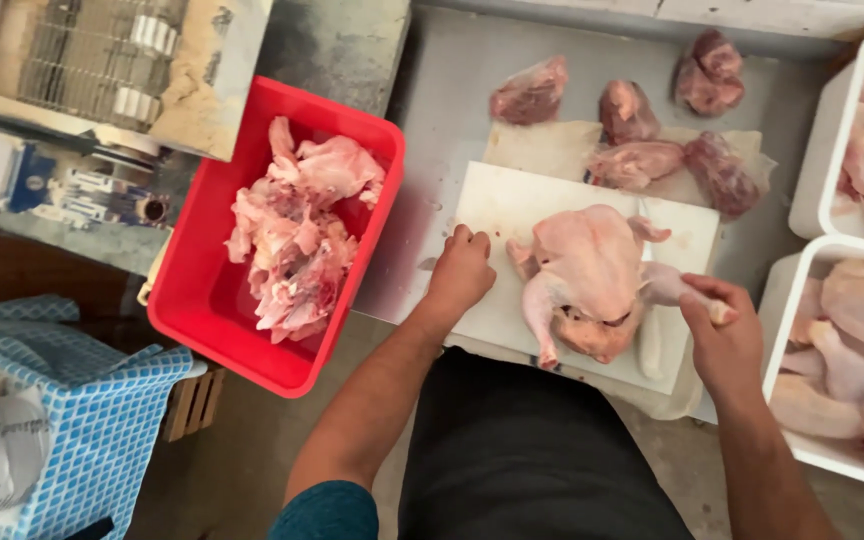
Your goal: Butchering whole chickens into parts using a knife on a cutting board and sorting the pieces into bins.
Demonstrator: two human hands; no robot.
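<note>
Left hand (462,272) rested as a loose fist on the white cutting board (497,215) at 9 o'clock of the whole raw chicken (587,275), while right hand (720,335) pinched its leg at 3 o'clock; skin looked slippery, soft, best gripped at joints.

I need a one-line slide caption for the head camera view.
Right hand grips a whole raw chicken on a white cutting board; left hand rests beside.

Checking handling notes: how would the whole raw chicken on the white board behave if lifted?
The whole chicken looks wet and glossy, so probably slippery. Its legs splay loosely, so likely floppy. The right hand grips one leg; lifted there, the body would probably dangle.
</note>
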